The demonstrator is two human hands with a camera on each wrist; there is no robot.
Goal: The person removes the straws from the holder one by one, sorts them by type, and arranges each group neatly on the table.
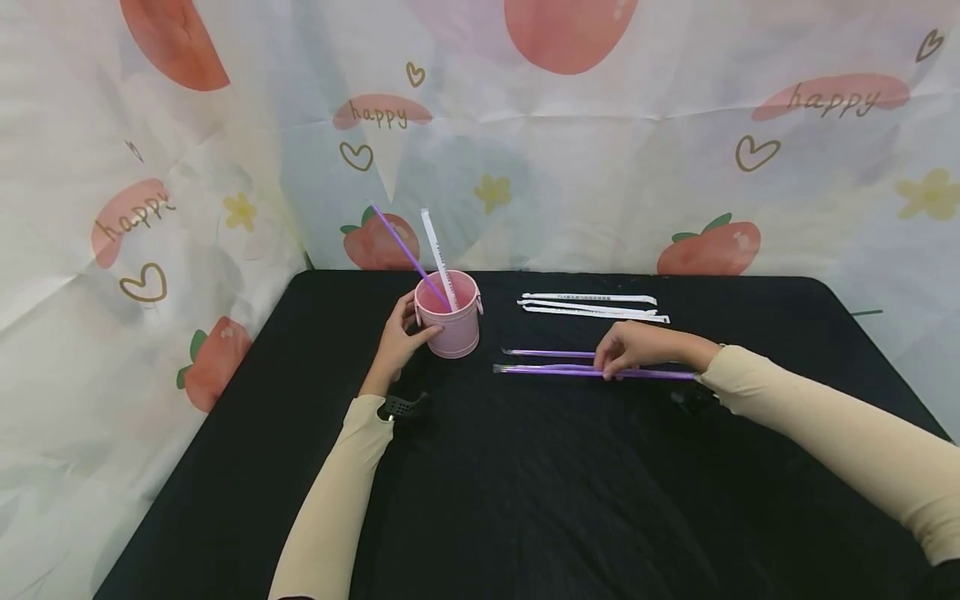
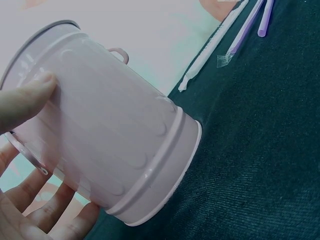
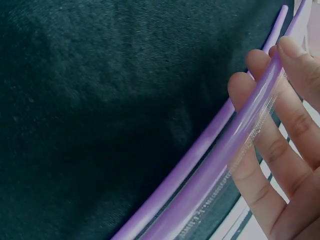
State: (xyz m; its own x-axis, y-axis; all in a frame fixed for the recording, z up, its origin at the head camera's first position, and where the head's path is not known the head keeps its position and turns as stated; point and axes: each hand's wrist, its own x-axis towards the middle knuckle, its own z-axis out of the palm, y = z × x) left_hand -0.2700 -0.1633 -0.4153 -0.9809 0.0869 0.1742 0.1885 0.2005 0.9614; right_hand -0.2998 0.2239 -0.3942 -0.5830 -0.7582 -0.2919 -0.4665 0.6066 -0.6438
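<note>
My left hand (image 1: pixel 397 343) grips a pink metal bucket (image 1: pixel 456 337) from its left side, thumb on the near wall and fingers around the side. A purple straw (image 1: pixel 396 237) and a white paper-wrapped straw (image 1: pixel 435 246) lean inside the bucket. To the right, my right hand (image 1: pixel 641 345) pinches a purple straw (image 3: pixel 240 127) in a clear wrapper between thumb and fingertips. Another purple straw (image 3: pixel 182 167) lies alongside it in the right wrist view. In the head view, a purple straw (image 1: pixel 551 353) also lies just behind the nearer ones.
Several white paper-wrapped straws (image 1: pixel 592 309) lie side by side behind my right hand. Everything rests on a black cloth-covered table (image 1: pixel 510 483). A printed fabric backdrop (image 1: pixel 577 167) hangs along the table's back and left sides.
</note>
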